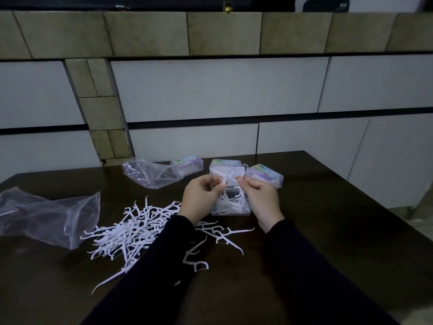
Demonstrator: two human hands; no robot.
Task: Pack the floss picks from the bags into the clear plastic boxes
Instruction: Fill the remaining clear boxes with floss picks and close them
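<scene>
Two dark sleeves (234, 277) rise from the bottom edge of the frame over a dark worktop (339, 242). Just beyond them, at lower centre and spreading left, lies a loose heap of white floss picks (131, 233), with a few stragglers (220, 233) scattered between the two forearms. To the left of the heap, at the frame's left edge, a crumpled clear bag (46, 214) lies open toward the picks. In the middle of the frame the left hand (201, 200) has its fingers curled round a small bunch of picks (223, 181), pinching them near the tips, while the right hand (260, 200) is curled too, thumb and forefinger pinched together on what looks like a pick, though the thing is too small to tell surely. Both hands hover over an open clear plastic box (230, 207) that stands on the worktop between them, its lid (230, 175) raised at the back and a number of picks already lying inside. Behind it stands a second clear box (225, 164) with a coloured label, and a third labelled box (267, 177) lies just right of the open one. Further left, at centre, a second clear bag (145, 173) lies against a fourth labelled box (187, 166). Beyond the worktop's far edge rises a wall of pale and stone-coloured tiles (210, 90) crossed by dark bands.
</scene>
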